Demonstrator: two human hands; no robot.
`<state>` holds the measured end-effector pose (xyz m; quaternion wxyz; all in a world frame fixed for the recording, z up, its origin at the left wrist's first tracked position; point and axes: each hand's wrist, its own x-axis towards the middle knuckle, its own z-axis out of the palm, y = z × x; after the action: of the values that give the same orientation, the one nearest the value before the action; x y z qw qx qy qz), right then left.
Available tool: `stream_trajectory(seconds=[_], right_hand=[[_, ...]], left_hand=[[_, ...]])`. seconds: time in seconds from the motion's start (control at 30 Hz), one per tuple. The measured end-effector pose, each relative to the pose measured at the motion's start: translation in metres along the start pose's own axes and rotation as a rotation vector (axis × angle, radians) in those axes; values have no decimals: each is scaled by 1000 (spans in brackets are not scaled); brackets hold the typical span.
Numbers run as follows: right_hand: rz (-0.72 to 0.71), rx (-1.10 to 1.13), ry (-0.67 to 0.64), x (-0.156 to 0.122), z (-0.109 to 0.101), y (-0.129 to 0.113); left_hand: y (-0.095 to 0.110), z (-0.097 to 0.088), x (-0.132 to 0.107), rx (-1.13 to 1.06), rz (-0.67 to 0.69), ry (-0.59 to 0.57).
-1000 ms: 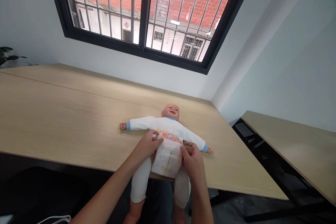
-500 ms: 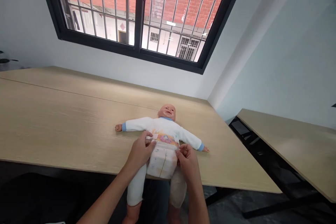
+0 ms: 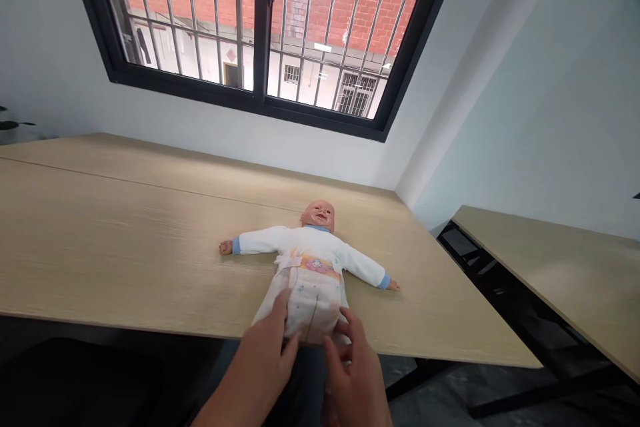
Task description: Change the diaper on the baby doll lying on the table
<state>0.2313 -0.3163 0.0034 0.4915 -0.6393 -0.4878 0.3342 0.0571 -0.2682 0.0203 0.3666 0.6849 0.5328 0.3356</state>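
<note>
A baby doll (image 3: 320, 215) in a white top with blue cuffs lies on its back, arms spread. Around its hips sits a white diaper (image 3: 310, 300) with an orange patterned waistband. The tab on the band's left side lies against it. My left hand (image 3: 267, 347) rests at the diaper's lower left edge, by the doll's leg, with thumb and index finger apart. On the other side, my right hand (image 3: 353, 357) touches the lower right edge, its fingers bent and apart from the thumb. The doll's lower legs are mostly hidden behind my hands and forearms.
The doll lies at the front edge of a light wooden table (image 3: 150, 247). A barred window (image 3: 260, 33) is in the wall behind. A second table (image 3: 560, 267) stands to the right across a gap, and a dark seat-like shape (image 3: 75, 380) is at lower left.
Both hands have let go of the diaper's waistband sides and moved down to its leg edges. The doll's body has stayed in place.
</note>
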Motion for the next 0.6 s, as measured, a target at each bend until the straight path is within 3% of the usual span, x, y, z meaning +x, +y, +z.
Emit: stream_trajectory(seconds=[0.17,0.3,0.43,0.6], right_hand=[[18,17,-109,-9,20,3],[2,97,-95,-12,28,6],[10,243,-101,-13,34,10],[19,147,-103,-6,23,8]], left_hand=[[-4,24,-11,71,-25,1],[-9,29,-12,-10,26,-7],[-11,22,-4,-94,25,-9],[0,-1,3,-105,45,-15]])
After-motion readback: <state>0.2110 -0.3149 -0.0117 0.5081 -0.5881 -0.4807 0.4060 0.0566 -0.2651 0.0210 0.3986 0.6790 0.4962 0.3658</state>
